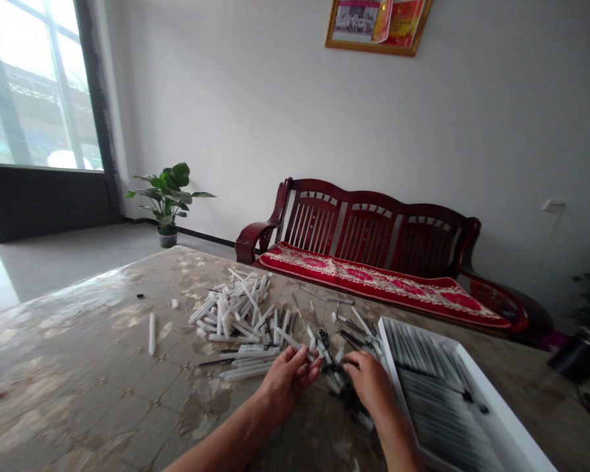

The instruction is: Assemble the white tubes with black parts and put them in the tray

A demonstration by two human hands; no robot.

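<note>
My left hand (pixel 289 375) is closed around a translucent white pen barrel (pixel 289 339), which points up and to the left from the fingers. Just right of it, my right hand (pixel 370 379) has thumb and fingers drawn together above a jumble of black and clear pen parts (pixel 330 354); whatever lies in that pinch is too small and blurred to name. A heap of white pen barrels (pixel 233 308) lies beyond my left hand. Several longer barrels (pixel 248 364) rest side by side near my left wrist.
A white box (pixel 501 419) with rows of pens stands close by my right forearm. One loose barrel (pixel 152 333) and a small white piece (pixel 175 303) lie on the patterned table (pixel 103 393). Behind the table are a wooden bench (pixel 364 223) and a potted plant (pixel 167 196).
</note>
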